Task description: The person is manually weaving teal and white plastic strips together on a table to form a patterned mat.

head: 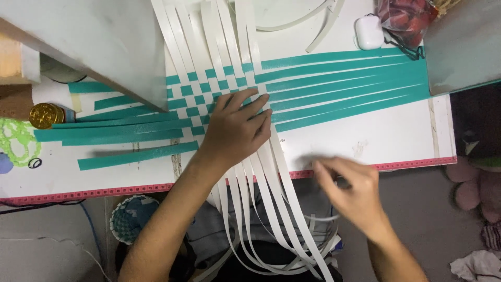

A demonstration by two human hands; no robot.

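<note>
1. Head view: our left hand (237, 128) lies flat with fingers spread wide, pressing on the woven patch (209, 91) where teal strips (339, 86) cross white strips (271, 193) in the middle of the table (386, 138).
2. Our right hand (352, 193), at 5 o'clock from the patch, is blurry; we cannot tell if it pinches a strip.
3. We think the weave could slide loose if the flat hand lifts, because the long white ends hang off the table edge.
4. A white case (369, 32) sits at 1 o'clock.

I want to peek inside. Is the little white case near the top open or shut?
Shut. The white case lies on the table with its rounded lid down flat; no gap shows and nothing inside is visible.
</note>
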